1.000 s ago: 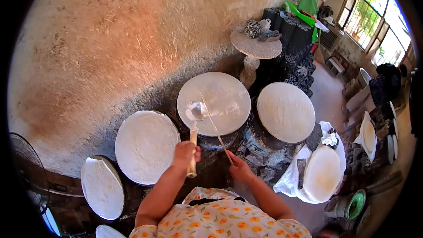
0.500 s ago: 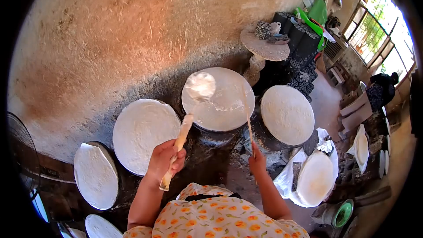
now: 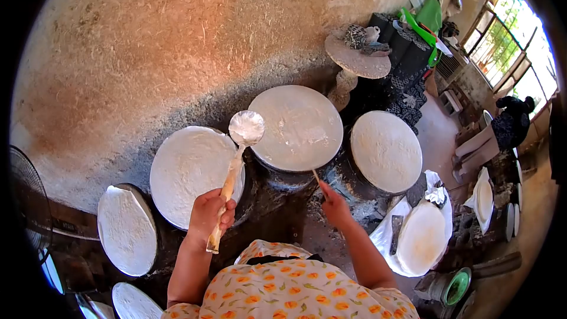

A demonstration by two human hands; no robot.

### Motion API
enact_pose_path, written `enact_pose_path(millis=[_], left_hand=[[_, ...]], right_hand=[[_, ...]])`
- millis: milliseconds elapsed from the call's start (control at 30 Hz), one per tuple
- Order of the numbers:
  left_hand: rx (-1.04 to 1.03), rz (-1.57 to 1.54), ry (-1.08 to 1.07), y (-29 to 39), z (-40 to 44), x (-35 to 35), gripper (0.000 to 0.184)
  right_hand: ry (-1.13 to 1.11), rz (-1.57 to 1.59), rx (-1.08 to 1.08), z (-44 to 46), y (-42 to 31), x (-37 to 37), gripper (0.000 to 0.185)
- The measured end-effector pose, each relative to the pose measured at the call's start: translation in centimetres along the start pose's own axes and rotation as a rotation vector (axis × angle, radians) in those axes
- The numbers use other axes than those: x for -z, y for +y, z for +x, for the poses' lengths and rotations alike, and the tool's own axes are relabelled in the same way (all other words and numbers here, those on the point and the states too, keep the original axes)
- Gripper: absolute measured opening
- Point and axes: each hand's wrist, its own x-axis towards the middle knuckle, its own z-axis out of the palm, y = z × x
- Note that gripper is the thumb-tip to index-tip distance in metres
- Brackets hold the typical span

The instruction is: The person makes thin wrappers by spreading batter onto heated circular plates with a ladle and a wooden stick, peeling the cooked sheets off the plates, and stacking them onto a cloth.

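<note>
My left hand (image 3: 207, 217) is closed around the wooden handle of a ladle (image 3: 247, 128). White residue coats the bowl of the ladle, which hangs between the left round griddle (image 3: 192, 177) and the middle griddle (image 3: 298, 127). My right hand (image 3: 335, 205) grips a thin wooden stick (image 3: 316, 176), its tip by the near edge of the middle griddle. A pale layer covers the middle griddle. Similar white sheets lie on the left griddle and the right griddle (image 3: 387, 152).
Another covered griddle (image 3: 127, 233) stands farther left, near a fan (image 3: 28, 201). A stack of round flatbreads (image 3: 422, 239) rests on white plastic at right. Behind are a stone pedestal (image 3: 357, 62) and dark perforated cylinders (image 3: 407, 53). A person (image 3: 512, 121) bends over at far right.
The ladle has moved left and toward me, off the middle griddle. My right hand has come slightly left, and the stick has drawn back from over the griddle to its near edge.
</note>
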Motion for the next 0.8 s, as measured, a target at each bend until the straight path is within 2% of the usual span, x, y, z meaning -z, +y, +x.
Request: enact_pose_path(millis=[33, 167, 233, 367, 433, 467, 500, 567, 633, 667, 700, 767, 800], left_hand=[[-0.008, 0.006, -0.002, 0.0, -0.1, -0.1, 0.027], [0.011, -0.042, 0.017, -0.3, 0.0, -0.4, 0.026], [0.014, -0.054, 0.027, -0.4, 0.0, -0.4, 0.026], [-0.020, -0.056, 0.033, -0.1, -0.3, 0.0, 0.027], [-0.034, -0.052, 0.089, 0.2, -0.6, 0.4, 0.028], [-0.034, -0.089, 0.100, 0.2, -0.5, 0.8, 0.028], [-0.070, -0.096, 0.084, 0.4, -0.7, 1.1, 0.029], [-0.123, -0.164, 0.093, 0.7, -1.6, 2.1, 0.028], [-0.211, -0.221, 0.103, 1.0, -3.2, 3.0, 0.032], [-0.262, -0.226, 0.145, 1.1, -4.3, 3.6, 0.033], [-0.314, -0.232, 0.188, 1.2, -5.5, 4.1, 0.033], [-0.402, -0.274, 0.249, 1.5, -8.6, 4.7, 0.035], [-0.465, -0.194, 0.382, 1.5, -10.4, 4.6, 0.037]], right_hand=[[0.096, -0.023, 0.151, 1.8, 0.4, -0.1, 0.065], [0.175, -0.199, 0.204, 7.1, -0.8, 0.0, 0.067], [-0.065, -0.500, -0.168, 8.1, -0.8, -0.2, 0.065], [-0.178, -0.457, -0.070, 4.1, -2.1, 1.0, 0.065], [-0.087, -0.149, 0.093, 2.7, -1.5, 2.1, 0.060], [-0.096, -0.146, 0.084, 3.1, -0.2, 2.2, 0.060], [0.074, -0.159, 0.197, 4.2, 1.6, 2.0, 0.062], [0.231, -0.161, 0.305, 4.4, 2.6, 1.6, 0.065], [0.033, -0.185, -0.277, 3.6, 1.2, 0.2, 0.073], [0.003, -0.285, -0.042, 2.4, 3.2, -1.8, 0.072], [-0.011, -0.279, -0.037, 1.6, 2.9, -2.5, 0.072], [-0.291, -0.332, 0.121, 0.7, 1.5, -2.9, 0.070], [-0.207, -0.175, 0.216, 1.5, 1.3, -2.9, 0.066]])
